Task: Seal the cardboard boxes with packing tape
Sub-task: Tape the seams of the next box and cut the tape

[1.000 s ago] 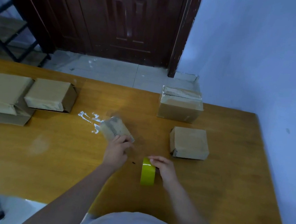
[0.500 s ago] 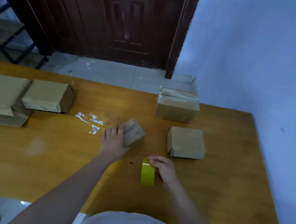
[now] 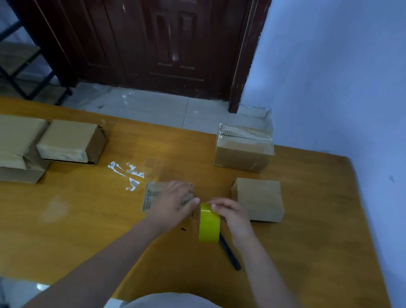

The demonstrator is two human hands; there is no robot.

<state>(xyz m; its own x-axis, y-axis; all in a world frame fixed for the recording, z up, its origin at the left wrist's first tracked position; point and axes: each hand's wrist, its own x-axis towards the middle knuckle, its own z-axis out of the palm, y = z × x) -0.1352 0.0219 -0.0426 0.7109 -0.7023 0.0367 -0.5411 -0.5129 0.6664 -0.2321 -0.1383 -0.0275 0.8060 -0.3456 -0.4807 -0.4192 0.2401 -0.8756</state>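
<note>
Small box (image 3: 153, 196) now flat under left hand (image 3: 172, 205), beside tape roll (image 3: 209, 222).

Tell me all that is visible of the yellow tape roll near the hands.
The yellow tape roll is a glossy, wide roll of packing tape, standing on its edge on the wooden table. The right hand grips it from the right side, fingers curled over its top. The left hand lies just left of it, on a small cardboard box. A dark pen-like object lies behind the roll.
</note>
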